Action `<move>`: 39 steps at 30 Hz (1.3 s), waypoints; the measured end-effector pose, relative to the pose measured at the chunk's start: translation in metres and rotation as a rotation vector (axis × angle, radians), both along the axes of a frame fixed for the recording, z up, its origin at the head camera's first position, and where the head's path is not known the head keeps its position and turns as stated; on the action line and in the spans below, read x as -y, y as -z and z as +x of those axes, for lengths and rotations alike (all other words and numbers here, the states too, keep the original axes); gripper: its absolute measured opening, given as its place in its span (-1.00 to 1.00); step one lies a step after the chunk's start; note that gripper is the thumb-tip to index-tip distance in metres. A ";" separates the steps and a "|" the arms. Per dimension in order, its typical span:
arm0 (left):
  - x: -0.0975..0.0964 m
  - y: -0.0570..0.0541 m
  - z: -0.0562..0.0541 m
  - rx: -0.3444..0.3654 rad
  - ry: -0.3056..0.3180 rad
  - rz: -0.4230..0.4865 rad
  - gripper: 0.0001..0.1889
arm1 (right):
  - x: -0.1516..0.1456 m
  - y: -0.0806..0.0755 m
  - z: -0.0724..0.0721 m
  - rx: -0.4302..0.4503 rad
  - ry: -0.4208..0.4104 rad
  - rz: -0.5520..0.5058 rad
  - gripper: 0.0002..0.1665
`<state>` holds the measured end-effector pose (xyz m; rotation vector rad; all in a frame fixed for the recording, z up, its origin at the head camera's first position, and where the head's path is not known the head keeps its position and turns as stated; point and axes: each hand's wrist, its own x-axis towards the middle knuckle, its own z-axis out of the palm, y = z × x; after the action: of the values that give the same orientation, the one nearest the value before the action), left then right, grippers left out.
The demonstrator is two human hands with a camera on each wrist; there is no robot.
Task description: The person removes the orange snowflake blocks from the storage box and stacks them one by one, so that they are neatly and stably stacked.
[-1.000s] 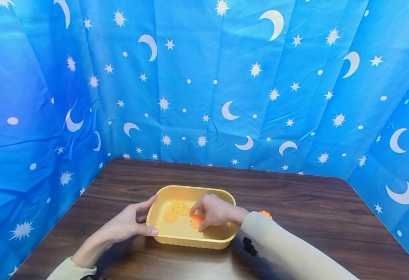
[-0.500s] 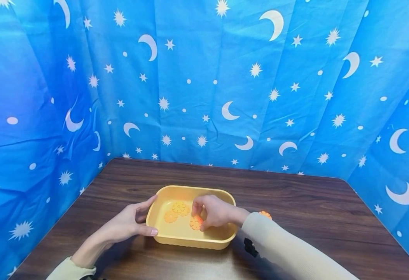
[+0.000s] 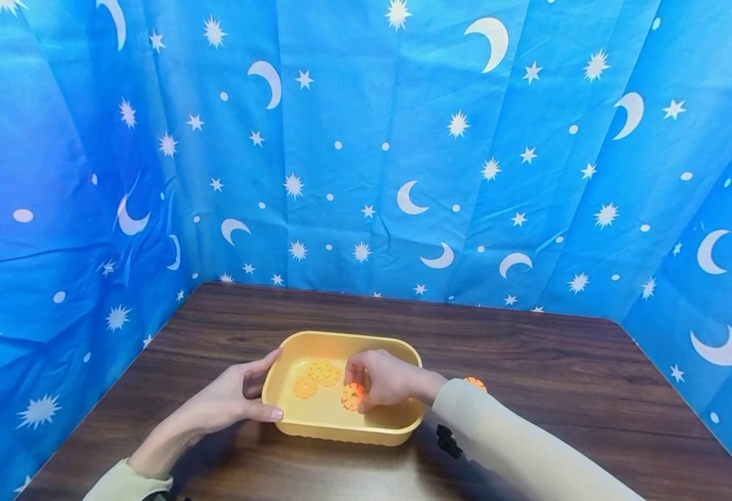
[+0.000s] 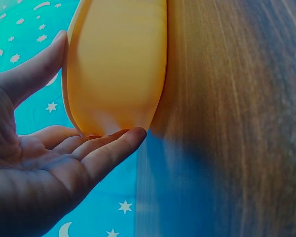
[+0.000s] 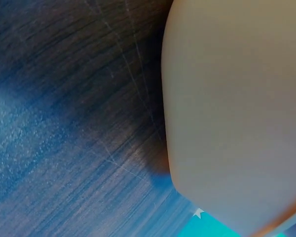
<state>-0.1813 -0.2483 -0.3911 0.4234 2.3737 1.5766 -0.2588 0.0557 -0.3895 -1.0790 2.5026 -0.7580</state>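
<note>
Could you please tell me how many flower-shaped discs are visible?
5: three discs clustered in the tray, one at the right hand, one partly behind the right sleeve; others may be hidden.

Discs [image 3: 306, 387] in tray [image 3: 341, 427] on table [image 3: 529, 362], curtain [image 3: 353, 118] behind.

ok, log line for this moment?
left hand: touches yellow rounded rectangular tray; right hand: pinches orange notched disc; yellow-orange discs: lie in tray
</note>
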 end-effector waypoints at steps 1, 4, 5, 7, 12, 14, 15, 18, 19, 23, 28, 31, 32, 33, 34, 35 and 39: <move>0.000 0.000 0.000 0.002 -0.003 0.000 0.12 | 0.000 0.000 0.000 0.002 -0.002 0.000 -0.52; 0.000 0.000 0.000 0.006 -0.001 0.006 0.12 | -0.001 0.000 -0.001 0.002 -0.023 0.001 -0.50; 0.000 0.000 0.000 0.007 0.000 0.008 0.12 | -0.001 0.000 -0.001 0.003 -0.032 0.001 -0.49; 0.000 0.001 0.000 0.007 0.003 0.012 0.12 | -0.002 0.001 -0.002 0.003 -0.052 0.002 -0.48; 0.000 0.001 0.001 0.009 0.000 0.021 0.12 | -0.002 0.001 -0.002 0.003 -0.085 -0.014 -0.51; 0.000 0.001 0.000 0.015 -0.007 0.023 0.12 | -0.003 0.000 -0.002 0.010 -0.082 -0.027 -0.53; 0.000 0.001 0.000 0.019 -0.011 0.025 0.12 | -0.003 0.000 -0.002 0.014 -0.078 -0.034 -0.54; 0.000 0.002 0.000 0.019 -0.015 0.021 0.12 | -0.004 -0.001 -0.002 0.032 -0.061 -0.062 -0.55; 0.000 0.002 0.000 0.020 -0.018 0.019 0.12 | -0.004 -0.001 -0.002 0.035 -0.053 -0.073 -0.54; 0.000 0.001 0.000 0.018 -0.019 0.011 0.12 | -0.006 -0.002 -0.002 0.044 -0.017 -0.111 -0.51; 0.000 0.000 0.000 0.017 -0.016 0.019 0.12 | -0.008 -0.004 -0.001 0.061 0.003 -0.171 -0.50; 0.000 0.000 0.000 0.018 -0.009 0.024 0.13 | -0.009 -0.007 0.001 0.071 -0.007 -0.217 -0.51; 0.000 0.000 0.000 0.017 -0.008 0.024 0.13 | -0.010 -0.007 0.002 0.072 -0.005 -0.227 -0.51; 0.000 0.000 0.000 0.018 -0.010 0.021 0.13 | -0.010 -0.007 0.002 0.075 -0.005 -0.239 -0.51; 0.001 0.000 0.000 0.017 -0.008 0.023 0.13 | -0.011 -0.008 0.003 0.076 -0.007 -0.251 -0.52; 0.001 0.001 0.000 0.017 -0.006 0.025 0.13 | -0.012 -0.009 0.004 0.075 -0.005 -0.259 -0.52; 0.001 0.001 0.000 0.019 -0.004 0.025 0.13 | -0.017 -0.011 0.006 0.068 -0.002 -0.292 -0.51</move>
<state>-0.1815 -0.2493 -0.3921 0.4071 2.3444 1.6071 -0.2524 0.0728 -0.3783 -1.1253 2.3843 -1.1666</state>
